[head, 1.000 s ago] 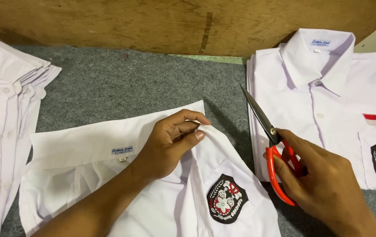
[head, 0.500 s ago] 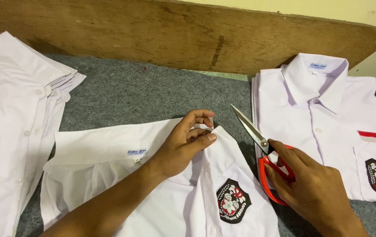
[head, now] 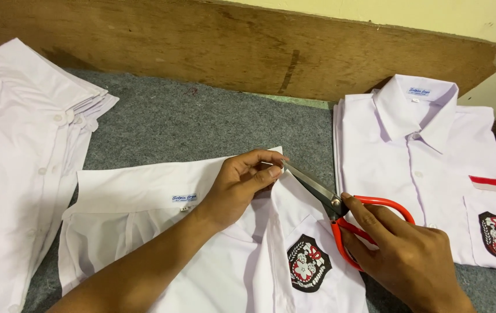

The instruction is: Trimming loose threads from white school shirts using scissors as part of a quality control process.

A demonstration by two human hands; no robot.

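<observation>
Left hand [head: 242, 185] pinches shirt collar [head: 143, 185], right hand [head: 404, 255] grips red scissors [head: 340, 208] (blades nearly closed, touching fingertips); slight slip likely nicks fabric or finger.

The desk [head: 201, 124] was covered in grey felt. Directly on it lay one opened white shirt [head: 143, 232], a folded shirt [head: 427, 174] and a shirt stack [head: 16, 162].

The open shirt [head: 201, 255] lies on the mat [head: 201, 122], nearest the viewer. Left of it rests a stack of shirts [head: 22, 162]. Right of it lies a folded shirt [head: 421, 168]. Behind it, past the mat, stands a wooden board [head: 259, 46]. Scissors [head: 340, 208] lie over its right collar area.
</observation>
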